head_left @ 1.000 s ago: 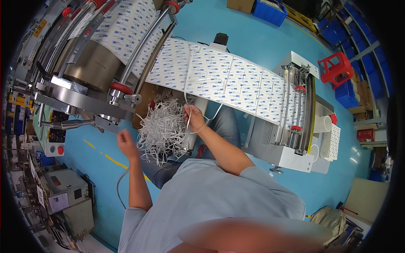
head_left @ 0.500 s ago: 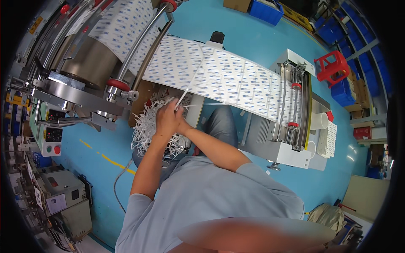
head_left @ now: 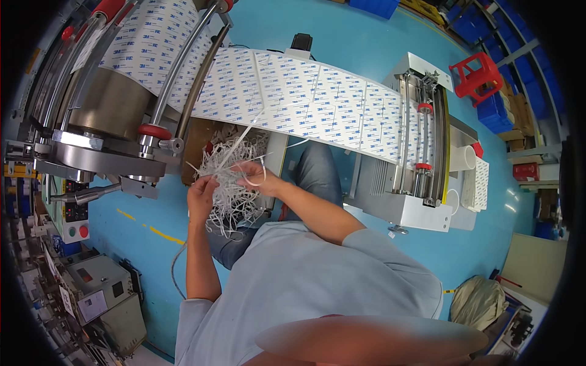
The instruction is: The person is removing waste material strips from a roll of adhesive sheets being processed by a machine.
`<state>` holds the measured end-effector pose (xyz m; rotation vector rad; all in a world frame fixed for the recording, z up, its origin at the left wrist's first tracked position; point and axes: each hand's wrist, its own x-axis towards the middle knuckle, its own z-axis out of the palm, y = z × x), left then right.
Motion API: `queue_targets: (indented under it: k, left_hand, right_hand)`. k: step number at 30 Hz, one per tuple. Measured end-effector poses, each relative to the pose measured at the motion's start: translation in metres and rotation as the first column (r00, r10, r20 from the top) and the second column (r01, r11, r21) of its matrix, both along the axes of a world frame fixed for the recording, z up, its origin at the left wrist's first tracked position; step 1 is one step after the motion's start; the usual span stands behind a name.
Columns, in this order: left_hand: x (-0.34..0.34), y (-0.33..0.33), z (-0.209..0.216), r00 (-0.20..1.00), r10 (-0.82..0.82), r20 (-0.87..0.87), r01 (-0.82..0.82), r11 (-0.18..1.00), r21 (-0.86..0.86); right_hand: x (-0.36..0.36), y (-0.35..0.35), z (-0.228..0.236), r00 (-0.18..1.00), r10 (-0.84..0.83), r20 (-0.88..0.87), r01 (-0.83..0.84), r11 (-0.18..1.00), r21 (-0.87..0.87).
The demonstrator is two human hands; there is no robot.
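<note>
While the left hand [head_left: 200,194] pinches a white strip [head_left: 243,136], the right hand's grip [head_left: 257,175] is unclear.

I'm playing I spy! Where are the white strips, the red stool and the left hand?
White strips [head_left: 232,207]: head view, on the tangled pile, below the hands.
Red stool [head_left: 478,78]: head view, on its red body, near the middle.
Left hand [head_left: 202,191]: head view, on the middle of the hand.

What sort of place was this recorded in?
Probably a factory workshop: a printed sheet stretches between two roller machines, white strips lie heaped nearby, and blue bins sit on shelving.
</note>
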<state>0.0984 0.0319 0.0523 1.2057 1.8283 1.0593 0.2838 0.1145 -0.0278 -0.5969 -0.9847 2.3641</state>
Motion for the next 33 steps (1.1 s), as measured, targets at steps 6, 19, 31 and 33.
queue_targets:
  k: [6,19,31,33]
  left_hand:
    - [-0.027,-0.019,0.001,0.979,-0.006,0.206,0.017,0.999,-0.049]
    - [-0.062,-0.062,0.026,0.939,0.019,0.344,-0.012,1.000,-0.021]
    - [-0.063,-0.063,0.044,0.674,0.040,0.737,-0.219,0.964,0.149]
    - [-0.063,-0.059,0.049,0.895,0.194,0.401,-0.272,0.951,0.147]
  right_hand:
    - [0.001,0.006,0.040,0.990,0.006,-0.142,0.000,0.999,0.047]
    - [-0.042,0.000,0.042,0.953,-0.167,-0.252,0.082,0.945,-0.317]
    - [-0.025,0.010,0.036,0.940,-0.316,-0.129,0.263,0.912,-0.313]
    - [-0.025,0.011,0.035,0.936,-0.333,-0.118,0.285,0.908,-0.308]
